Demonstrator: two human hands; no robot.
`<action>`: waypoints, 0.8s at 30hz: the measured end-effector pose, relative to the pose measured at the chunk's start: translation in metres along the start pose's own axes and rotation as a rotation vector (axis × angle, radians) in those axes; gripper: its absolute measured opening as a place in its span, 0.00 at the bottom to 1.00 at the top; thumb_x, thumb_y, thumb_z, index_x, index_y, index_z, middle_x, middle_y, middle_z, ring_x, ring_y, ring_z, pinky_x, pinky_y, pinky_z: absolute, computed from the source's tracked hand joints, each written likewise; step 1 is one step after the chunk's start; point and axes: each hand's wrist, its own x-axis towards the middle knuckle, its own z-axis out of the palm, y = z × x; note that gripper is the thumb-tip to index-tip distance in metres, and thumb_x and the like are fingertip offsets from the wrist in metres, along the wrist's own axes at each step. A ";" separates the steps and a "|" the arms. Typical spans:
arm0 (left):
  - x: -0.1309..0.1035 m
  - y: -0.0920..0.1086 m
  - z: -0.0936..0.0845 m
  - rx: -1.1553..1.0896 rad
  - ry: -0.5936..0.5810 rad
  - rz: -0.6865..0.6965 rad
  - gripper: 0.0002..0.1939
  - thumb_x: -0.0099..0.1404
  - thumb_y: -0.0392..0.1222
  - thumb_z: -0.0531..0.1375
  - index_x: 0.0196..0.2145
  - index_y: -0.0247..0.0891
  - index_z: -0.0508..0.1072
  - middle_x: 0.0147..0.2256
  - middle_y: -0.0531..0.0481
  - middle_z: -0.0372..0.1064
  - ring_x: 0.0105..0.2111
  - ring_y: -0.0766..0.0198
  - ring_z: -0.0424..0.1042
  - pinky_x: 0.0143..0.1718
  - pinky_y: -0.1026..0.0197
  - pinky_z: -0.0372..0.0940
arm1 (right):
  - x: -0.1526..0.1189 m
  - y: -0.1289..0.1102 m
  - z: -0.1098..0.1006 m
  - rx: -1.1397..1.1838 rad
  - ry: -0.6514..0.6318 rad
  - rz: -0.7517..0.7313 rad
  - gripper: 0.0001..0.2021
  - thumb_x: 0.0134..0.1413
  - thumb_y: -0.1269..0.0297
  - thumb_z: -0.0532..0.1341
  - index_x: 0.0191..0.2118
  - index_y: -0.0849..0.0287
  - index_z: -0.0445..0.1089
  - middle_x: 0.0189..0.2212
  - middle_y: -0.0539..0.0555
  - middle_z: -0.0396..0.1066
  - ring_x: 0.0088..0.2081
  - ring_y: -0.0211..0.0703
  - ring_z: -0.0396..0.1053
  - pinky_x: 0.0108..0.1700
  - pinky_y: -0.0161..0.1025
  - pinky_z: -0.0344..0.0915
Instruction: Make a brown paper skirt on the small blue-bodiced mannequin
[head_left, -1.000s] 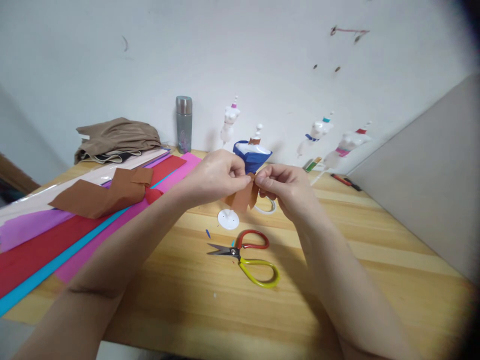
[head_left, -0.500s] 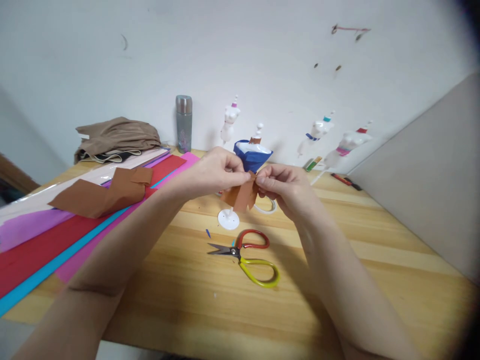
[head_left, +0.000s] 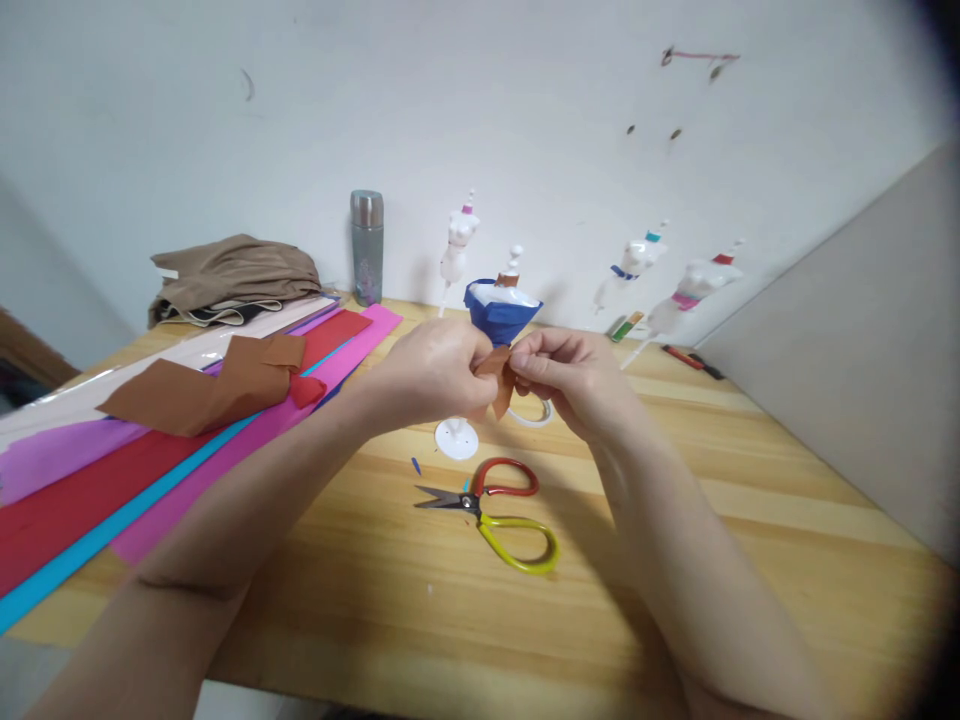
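Observation:
A small white mannequin (head_left: 512, 268) with a brown neck band and blue paper (head_left: 501, 316) round its body stands mid-table on a round white base (head_left: 457, 439). Just below the blue paper, brown paper (head_left: 502, 388) hangs at its waist. My left hand (head_left: 439, 370) has its fingers closed on the left part of the brown paper, covering much of it. At the right edge of that paper, my right hand (head_left: 559, 368) pinches it between thumb and fingers. Scissors (head_left: 466, 503) with red and yellow handles lie partly spread in front of the base.
Coloured sheets (head_left: 150, 470) and a brown piece (head_left: 202, 392) cover the left side, with folded cloth (head_left: 240, 272) behind. A bottle (head_left: 367, 248) stands at the back. Other small mannequins (head_left: 459, 240) stand near the wall. A tape roll (head_left: 534, 414) lies behind the scissors.
My left hand has moved slightly down over the brown paper, its fingers now more curled and hiding more of it. The mannequin has shifted slightly left. My right hand has barely moved.

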 end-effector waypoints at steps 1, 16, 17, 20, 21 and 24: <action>0.001 -0.002 -0.002 -0.024 -0.016 -0.006 0.13 0.54 0.38 0.59 0.16 0.40 0.60 0.17 0.56 0.50 0.20 0.69 0.51 0.22 0.60 0.44 | 0.000 0.000 0.000 0.002 -0.014 -0.003 0.14 0.41 0.55 0.76 0.24 0.55 0.72 0.18 0.49 0.69 0.21 0.35 0.60 0.24 0.37 0.54; 0.011 -0.018 -0.016 -0.251 -0.118 -0.010 0.15 0.52 0.33 0.60 0.17 0.40 0.55 0.17 0.59 0.48 0.19 0.73 0.47 0.22 0.62 0.38 | 0.004 0.004 -0.001 0.024 -0.116 -0.024 0.19 0.43 0.49 0.78 0.25 0.54 0.71 0.19 0.48 0.67 0.21 0.34 0.58 0.24 0.39 0.54; 0.011 -0.018 -0.016 -0.260 -0.119 0.001 0.16 0.52 0.33 0.60 0.16 0.40 0.55 0.17 0.59 0.47 0.19 0.73 0.46 0.22 0.62 0.38 | 0.004 0.004 -0.002 0.023 -0.117 -0.029 0.18 0.44 0.49 0.77 0.25 0.54 0.71 0.19 0.48 0.67 0.21 0.34 0.58 0.25 0.40 0.54; 0.012 -0.018 -0.017 -0.282 -0.118 0.025 0.16 0.51 0.31 0.58 0.16 0.40 0.54 0.17 0.60 0.46 0.19 0.74 0.45 0.22 0.62 0.37 | 0.004 0.005 -0.002 0.019 -0.121 -0.050 0.17 0.46 0.50 0.76 0.26 0.54 0.72 0.19 0.49 0.67 0.21 0.34 0.58 0.25 0.40 0.53; 0.013 -0.018 -0.017 -0.287 -0.118 0.027 0.16 0.51 0.31 0.58 0.16 0.40 0.54 0.17 0.60 0.45 0.19 0.73 0.45 0.22 0.62 0.37 | 0.004 0.006 -0.001 0.017 -0.124 -0.055 0.17 0.47 0.50 0.76 0.26 0.54 0.72 0.19 0.49 0.67 0.21 0.34 0.58 0.26 0.40 0.54; 0.014 -0.017 -0.017 -0.304 -0.126 0.024 0.16 0.51 0.30 0.58 0.15 0.40 0.54 0.17 0.60 0.45 0.19 0.73 0.45 0.22 0.62 0.38 | 0.004 0.005 -0.001 0.009 -0.130 -0.061 0.18 0.47 0.49 0.76 0.26 0.54 0.71 0.19 0.48 0.67 0.21 0.34 0.59 0.26 0.40 0.54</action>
